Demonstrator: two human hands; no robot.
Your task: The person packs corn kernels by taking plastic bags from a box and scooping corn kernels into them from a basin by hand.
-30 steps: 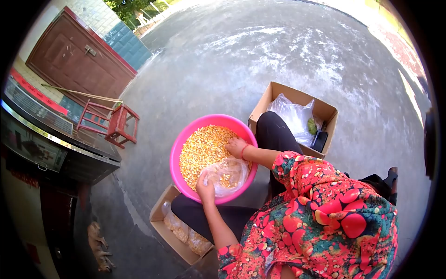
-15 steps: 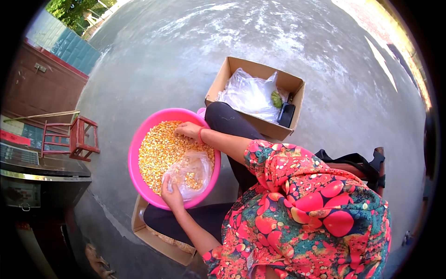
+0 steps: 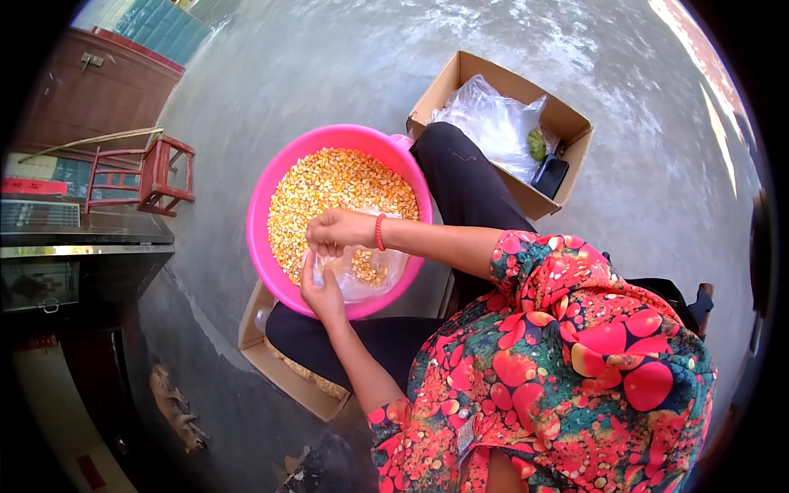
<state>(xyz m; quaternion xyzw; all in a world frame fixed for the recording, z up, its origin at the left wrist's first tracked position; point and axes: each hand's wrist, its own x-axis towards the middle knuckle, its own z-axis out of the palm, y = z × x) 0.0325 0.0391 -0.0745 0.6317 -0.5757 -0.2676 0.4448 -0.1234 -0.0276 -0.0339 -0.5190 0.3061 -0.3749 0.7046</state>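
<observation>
A pink basin (image 3: pixel 260 215) holds a heap of yellow and orange corn kernels (image 3: pixel 337 177). On the kernels in its lower part lies a clear plastic bag (image 3: pixel 386 271) with some kernels inside. My left hand (image 3: pixel 323 287) is closed on the bag's edge, thumb and fingers pinching the film. Just above it, my right hand (image 3: pixel 339 230), with a red band at the wrist, is closed over the bag's mouth. Its fingertips point down, and what they hold is too small to make out.
An open cardboard box (image 3: pixel 580 152) with plastic bags (image 3: pixel 493 123), a green item and a dark object stands beyond my knee. Another box (image 3: pixel 296 386) with filled bags sits below the basin. A red wooden chair (image 3: pixel 156 177), a brown door (image 3: pixel 99 90) and a lying animal (image 3: pixel 174 408) are on the left.
My right hand has moved from the kernels to the bag's mouth, close to my left hand, and its fingers are drawn together. The camera view has shifted.
</observation>
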